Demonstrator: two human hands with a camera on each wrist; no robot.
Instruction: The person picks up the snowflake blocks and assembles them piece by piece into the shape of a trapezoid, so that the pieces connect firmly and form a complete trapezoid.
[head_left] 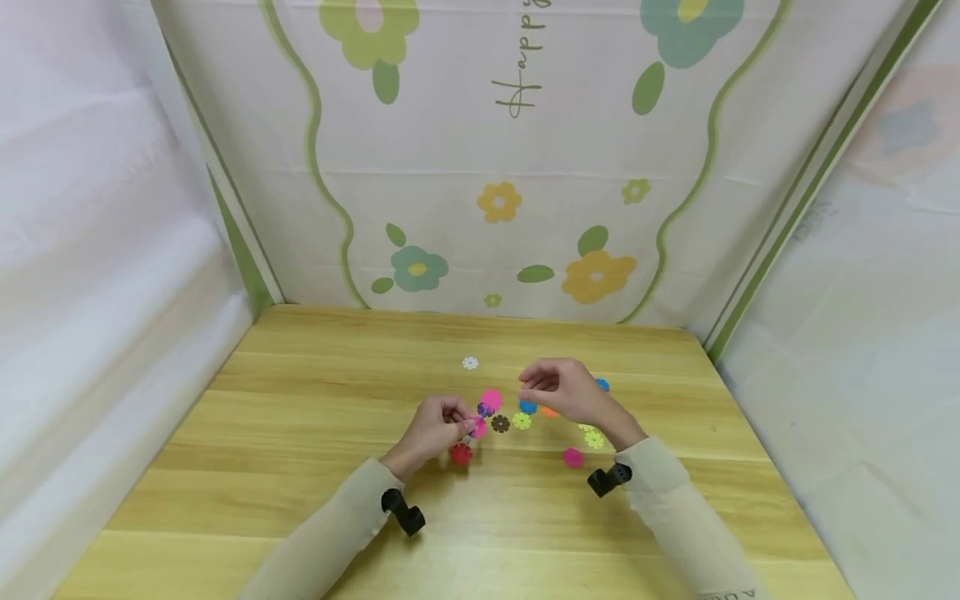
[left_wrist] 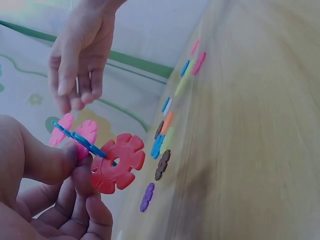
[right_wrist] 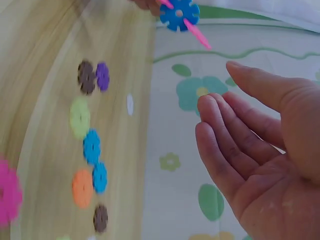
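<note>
My left hand (head_left: 429,435) pinches a small chain of notched plastic flower discs above the table. In the left wrist view the chain has a red disc (left_wrist: 129,172), a blue disc (left_wrist: 89,145) seen nearly edge-on, and two pink discs, the nearer pink disc (left_wrist: 88,130) close to the thumb. My right hand (head_left: 567,392) hovers to the right with nothing in it, its fingers gently bent and thumb apart in the right wrist view. Beneath and around it lie loose discs, among them a blue disc (right_wrist: 91,146), an orange disc (right_wrist: 82,188) and a yellow-green disc (right_wrist: 80,119).
On the wooden table (head_left: 300,400) lie more discs: a white disc (head_left: 470,363) toward the back, a brown disc (head_left: 500,424), a purple disc (right_wrist: 102,76) and a pink disc (head_left: 573,457) nearer the front. A flower-printed cloth (head_left: 450,142) stands behind, with white cloth at both sides.
</note>
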